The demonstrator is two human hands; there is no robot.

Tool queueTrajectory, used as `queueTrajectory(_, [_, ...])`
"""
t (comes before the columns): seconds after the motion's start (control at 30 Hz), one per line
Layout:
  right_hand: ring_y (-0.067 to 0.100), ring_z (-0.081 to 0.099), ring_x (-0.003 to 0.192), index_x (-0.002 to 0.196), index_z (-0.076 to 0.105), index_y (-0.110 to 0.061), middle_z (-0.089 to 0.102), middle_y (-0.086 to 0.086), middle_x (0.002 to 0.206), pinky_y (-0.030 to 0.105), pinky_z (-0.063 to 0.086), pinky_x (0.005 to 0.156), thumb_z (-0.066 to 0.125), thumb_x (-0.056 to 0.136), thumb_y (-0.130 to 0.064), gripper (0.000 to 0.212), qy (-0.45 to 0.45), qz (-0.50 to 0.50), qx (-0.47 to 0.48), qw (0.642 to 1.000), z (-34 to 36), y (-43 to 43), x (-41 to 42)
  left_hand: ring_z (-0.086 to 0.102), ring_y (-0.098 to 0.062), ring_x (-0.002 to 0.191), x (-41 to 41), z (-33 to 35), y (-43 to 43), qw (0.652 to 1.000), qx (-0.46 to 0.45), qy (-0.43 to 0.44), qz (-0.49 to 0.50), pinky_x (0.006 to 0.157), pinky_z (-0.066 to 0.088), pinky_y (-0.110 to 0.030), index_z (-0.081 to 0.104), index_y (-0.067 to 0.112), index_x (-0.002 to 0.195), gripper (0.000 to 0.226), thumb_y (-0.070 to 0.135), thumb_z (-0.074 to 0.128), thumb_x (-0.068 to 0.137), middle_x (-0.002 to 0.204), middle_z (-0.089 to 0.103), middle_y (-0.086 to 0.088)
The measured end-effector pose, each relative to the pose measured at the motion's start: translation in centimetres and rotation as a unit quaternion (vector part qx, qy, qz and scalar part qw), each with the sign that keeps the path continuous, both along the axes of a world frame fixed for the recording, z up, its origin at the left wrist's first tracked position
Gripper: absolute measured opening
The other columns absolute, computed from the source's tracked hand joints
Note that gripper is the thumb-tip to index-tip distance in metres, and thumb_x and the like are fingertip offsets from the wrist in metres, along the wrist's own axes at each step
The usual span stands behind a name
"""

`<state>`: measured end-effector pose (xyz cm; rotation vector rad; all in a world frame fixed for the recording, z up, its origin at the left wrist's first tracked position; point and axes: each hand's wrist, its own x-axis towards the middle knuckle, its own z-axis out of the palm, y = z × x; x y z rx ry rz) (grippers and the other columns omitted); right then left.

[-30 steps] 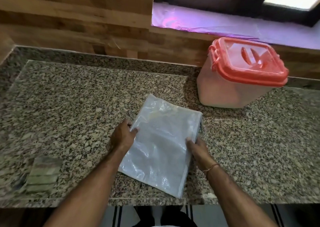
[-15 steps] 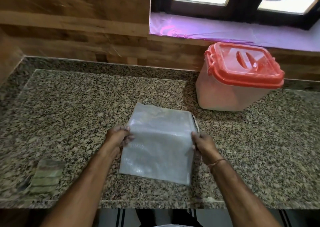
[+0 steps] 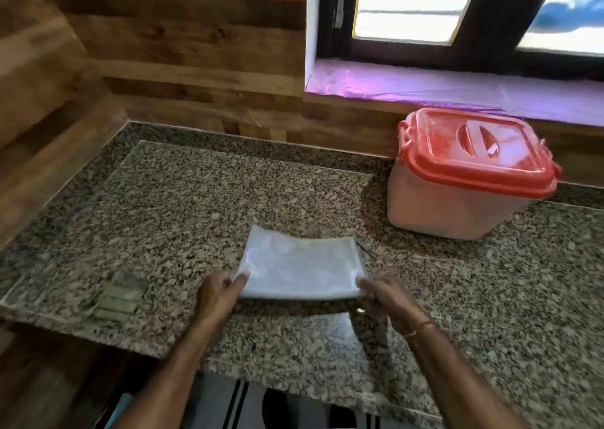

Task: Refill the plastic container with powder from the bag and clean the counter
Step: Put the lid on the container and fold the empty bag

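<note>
A flat, clear plastic bag lies folded in the middle of the granite counter. My left hand pinches its near left corner and my right hand pinches its near right corner; the near edge is raised a little off the stone. The plastic container with pale powder inside stands at the back right, its red lid clipped on.
A folded striped cloth lies near the counter's front left edge. Wooden wall panels run behind and to the left. A window sill with purple film lies behind the container. A striped mat is on the floor below.
The bag went from lying long and flat to being folded over into a shorter shape. Both hands shifted from its sides to its near corners. The camera tilted up.
</note>
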<state>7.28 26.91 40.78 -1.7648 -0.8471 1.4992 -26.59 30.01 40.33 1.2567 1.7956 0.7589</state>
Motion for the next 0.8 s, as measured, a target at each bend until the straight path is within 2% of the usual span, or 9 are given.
queueTrajectory(0.1, [0.015, 0.041, 0.051, 0.064, 0.054, -0.012, 0.042, 0.004, 0.054, 0.026, 0.031, 0.057, 0.077, 0.088, -0.021, 0.035, -0.097, 0.053, 0.016, 0.994, -3.7, -2.1, 0.9, 0.052, -0.014, 0.055, -1.1, -3.1, -4.5, 0.992, -0.098, 0.048, -0.056, 0.057, 0.038, -0.027, 0.054, 0.020, 0.061, 0.040, 0.057, 0.070, 0.064, 0.056, 0.055, 0.010])
queueTrajectory(0.17, [0.014, 0.035, 0.056, 0.061, 0.048, -0.019, 0.036, 0.004, 0.059, 0.029, 0.025, 0.060, 0.077, 0.085, -0.030, 0.040, -0.144, 0.086, 0.034, 0.985, -5.4, -2.5, 1.3, 0.064, -0.023, 0.084, -0.9, -4.3, -5.9, 0.981, -0.128, 0.132, -0.060, 0.073, 0.053, -0.035, 0.063, 0.015, 0.094, 0.038, 0.042, 0.079, 0.071, 0.092, 0.068, -0.001])
queueTrajectory(0.23, [0.015, 0.033, 0.057, 0.061, 0.041, -0.021, 0.033, 0.003, 0.060, 0.030, 0.023, 0.060, 0.076, 0.089, -0.025, 0.045, -0.176, 0.099, 0.043, 0.978, -6.1, -2.5, 1.7, 0.050, -0.033, 0.130, 0.0, -4.6, -5.5, 0.962, -0.078, 0.250, -0.072, 0.100, 0.051, -0.048, 0.044, 0.019, 0.145, 0.080, 0.049, 0.079, 0.079, 0.147, 0.046, -0.013])
queueTrajectory(0.3, [0.016, 0.036, 0.060, 0.064, 0.039, -0.020, 0.035, 0.002, 0.062, 0.031, 0.025, 0.060, 0.075, 0.090, -0.019, 0.045, -0.200, 0.092, 0.050, 0.974, -6.2, -2.3, 1.7, 0.016, -0.033, 0.156, 1.3, -4.3, -4.0, 0.939, -0.020, 0.310, -0.149, 0.119, 0.030, -0.055, 0.010, 0.028, 0.165, 0.104, 0.065, 0.067, 0.086, 0.173, 0.004, -0.009])
queueTrajectory(0.4, [0.020, 0.052, 0.077, 0.086, 0.053, -0.015, 0.054, 0.005, 0.083, 0.034, 0.045, 0.071, 0.075, 0.089, -0.013, 0.023, -0.160, -0.005, 0.031, 0.987, -6.6, -2.3, 0.8, -0.014, -0.030, 0.159, 3.1, -4.8, -1.5, 0.880, -0.032, 0.382, -0.280, 0.125, 0.001, -0.056, -0.016, 0.036, 0.162, 0.102, 0.082, 0.037, 0.089, 0.167, -0.028, -0.006])
queueTrajectory(0.47, [0.027, 0.063, 0.099, 0.115, 0.054, -0.009, 0.061, 0.009, 0.109, 0.046, 0.057, 0.090, 0.075, 0.091, -0.013, 0.032, -0.033, -0.116, -0.004, 0.993, -6.8, -2.5, -0.2, -0.010, -0.032, 0.160, 3.9, -5.6, -1.1, 0.858, -0.060, 0.402, -0.315, 0.123, -0.007, -0.057, -0.016, 0.035, 0.162, 0.105, 0.092, 0.012, 0.078, 0.171, -0.021, -0.010])
queueTrajectory(0.53, [0.039, 0.067, 0.111, 0.127, 0.053, -0.003, 0.065, 0.019, 0.123, 0.054, 0.059, 0.094, 0.074, 0.093, -0.010, 0.040, 0.089, -0.174, -0.025, 0.980, -7.2, -3.0, -1.8, 0.007, -0.037, 0.158, 4.4, -6.8, -1.5, 0.857, -0.061, 0.412, -0.304, 0.117, -0.010, -0.057, -0.005, 0.031, 0.165, 0.113, 0.096, 0.007, 0.073, 0.172, 0.002, -0.018])
queueTrajectory(0.63, [0.040, 0.068, 0.115, 0.130, 0.056, 0.000, 0.071, 0.020, 0.123, 0.049, 0.061, 0.090, 0.069, 0.095, -0.005, 0.038, 0.171, -0.174, -0.055, 0.968, -7.6, -4.1, -4.6, 0.046, -0.042, 0.136, 5.5, -6.9, -2.8, 0.840, -0.009, 0.466, -0.278, 0.113, 0.007, -0.062, 0.037, 0.019, 0.159, 0.108, 0.092, 0.014, 0.082, 0.150, 0.047, -0.026])
queueTrajectory(0.8, [0.039, 0.073, 0.105, 0.125, 0.065, 0.000, 0.077, 0.017, 0.114, 0.062, 0.057, 0.093, 0.064, 0.096, -0.004, 0.029, 0.100, -0.145, -0.059, 0.983, -6.9, -4.0, -7.2, 0.049, -0.029, 0.125, 6.0, -5.2, -2.5, 0.883, -0.012, 0.413, -0.222, 0.104, 0.034, -0.051, 0.049, 0.019, 0.140, 0.077, 0.077, 0.046, 0.089, 0.138, 0.053, -0.011])
